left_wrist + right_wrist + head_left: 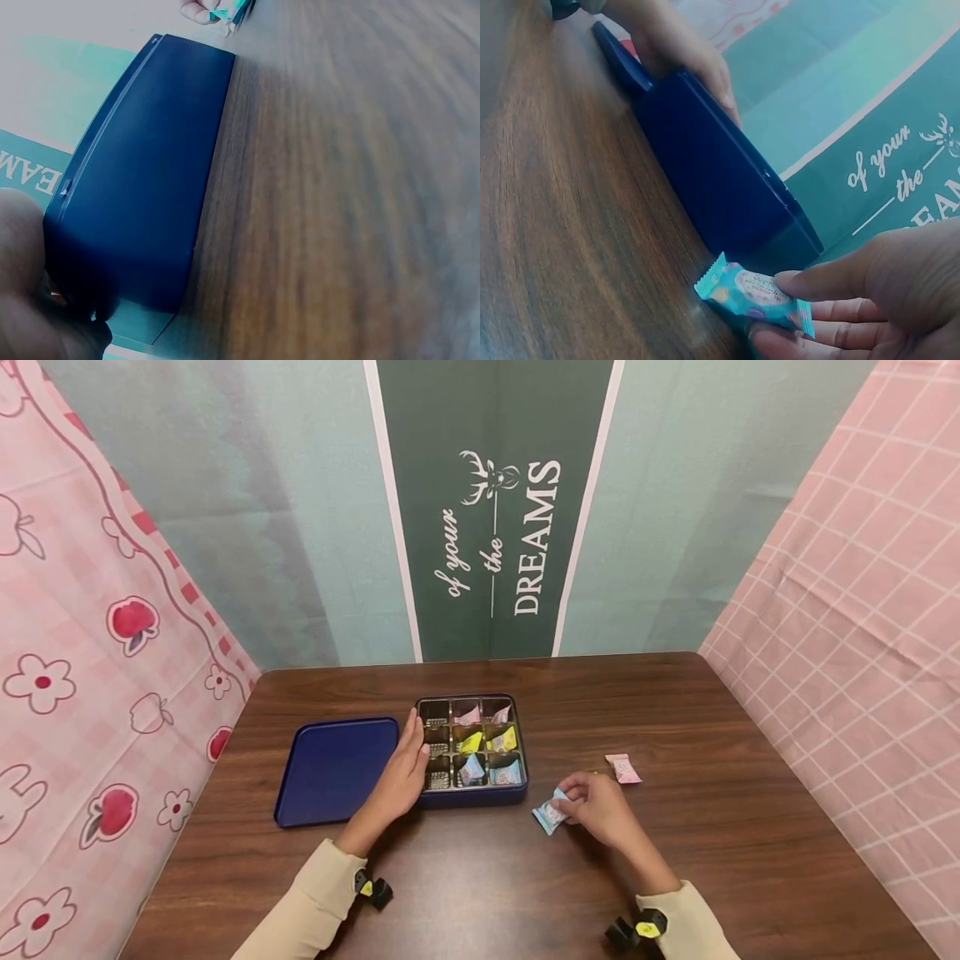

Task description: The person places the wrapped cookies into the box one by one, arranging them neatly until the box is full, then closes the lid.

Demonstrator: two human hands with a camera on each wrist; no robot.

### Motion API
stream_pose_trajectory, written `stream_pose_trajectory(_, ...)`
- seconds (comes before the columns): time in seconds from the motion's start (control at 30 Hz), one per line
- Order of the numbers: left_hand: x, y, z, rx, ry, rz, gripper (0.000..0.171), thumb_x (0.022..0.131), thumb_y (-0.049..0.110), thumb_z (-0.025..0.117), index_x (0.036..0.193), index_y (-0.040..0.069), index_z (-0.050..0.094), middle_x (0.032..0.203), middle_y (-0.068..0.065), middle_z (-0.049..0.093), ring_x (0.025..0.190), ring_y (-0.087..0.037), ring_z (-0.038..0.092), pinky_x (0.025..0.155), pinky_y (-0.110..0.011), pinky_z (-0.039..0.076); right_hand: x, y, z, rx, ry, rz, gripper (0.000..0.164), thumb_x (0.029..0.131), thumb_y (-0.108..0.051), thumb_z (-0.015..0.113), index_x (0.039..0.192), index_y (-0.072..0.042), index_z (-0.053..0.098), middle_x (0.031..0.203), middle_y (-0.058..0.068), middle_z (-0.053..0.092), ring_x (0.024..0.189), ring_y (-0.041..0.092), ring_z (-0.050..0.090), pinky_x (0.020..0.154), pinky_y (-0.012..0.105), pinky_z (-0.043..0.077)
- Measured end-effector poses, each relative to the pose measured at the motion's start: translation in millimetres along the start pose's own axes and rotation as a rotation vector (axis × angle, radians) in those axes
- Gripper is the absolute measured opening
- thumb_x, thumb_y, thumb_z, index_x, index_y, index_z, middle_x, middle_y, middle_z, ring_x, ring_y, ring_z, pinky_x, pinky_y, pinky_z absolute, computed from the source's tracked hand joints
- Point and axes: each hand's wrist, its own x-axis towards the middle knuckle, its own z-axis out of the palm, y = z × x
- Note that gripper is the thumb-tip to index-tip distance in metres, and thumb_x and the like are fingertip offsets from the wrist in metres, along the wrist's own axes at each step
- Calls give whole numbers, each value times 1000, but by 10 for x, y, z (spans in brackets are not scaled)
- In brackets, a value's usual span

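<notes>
Right hand: grip narrow, holding. Thumb and fingers pinched a blue-wrapped candy toward one end, leaving the far crimped edge free and the printed face partly uncovered. From my station I placed it low over the wood-grain table, just off the box's front right corner; I could not tell whether it touched the surface.

Left hand: holding nothing, fingers extended along the left rim of the navy box, touching it.

The box carried a nine-compartment tray. I logged the middle and right columns alike: pink candies at the back, yellow candies in the centre row, blue candies at the front. I saw no candy in the left column. The navy lid lay on the table to the left of the box. A loose pink-wrapped candy lay right of the box, beyond the right hand.

Handling notes, my judgement: carrying the blue piece well called for a light pinch, enough to stop it pivoting without crushing the wrapper. I would have raised it clear of the box wall before crossing the rim, led with the free end, and lowered it squarely between dividers. Steady, gentle contact from the left hand seemed the best guard against the box sliding.
</notes>
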Motion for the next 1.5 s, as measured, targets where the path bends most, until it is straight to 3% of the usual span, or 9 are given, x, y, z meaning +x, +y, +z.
stream_pose_trajectory(0.37, 4, -8, -5, -31, 4, -4, 55, 111, 10, 36, 156, -12, 14, 168, -24, 4, 153, -39, 10, 119, -59, 18, 1, -4, -40, 243, -24, 103, 19, 89, 0, 75, 100, 11, 65, 79, 13, 71, 69, 18, 68, 65, 35, 61)
stream_pose_trajectory(0.7, 15, -6, 0, -74, 8, -36, 55, 111, 11, 36, 157, -10, 15, 168, -21, 5, 154, -38, 10, 119, -60, 16, 1, -38, -49, 400, -72, 101, 24, 92, -2, 72, 106, 14, 62, 87, 14, 73, 75, 17, 71, 74, 40, 61)
stream_pose_trajectory(1.13, 11, -16, 0, -101, 20, -40, 55, 112, 13, 35, 158, -9, 14, 169, -20, 5, 154, -37, 9, 119, -60, 16, 10, -203, -57, 458, -49, 124, 27, 92, -2, 72, 110, 14, 61, 93, 16, 73, 78, 20, 71, 75, 37, 61)
stream_pose_trajectory(1.5, 5, -24, 1, -168, 16, -90, 55, 113, 19, 32, 160, -3, 14, 170, -14, 5, 155, -30, 7, 121, -55, 14, 96, -446, 72, 554, -84, 104, 25, 91, 0, 73, 108, 14, 61, 91, 14, 73, 80, 20, 72, 79, 43, 59)
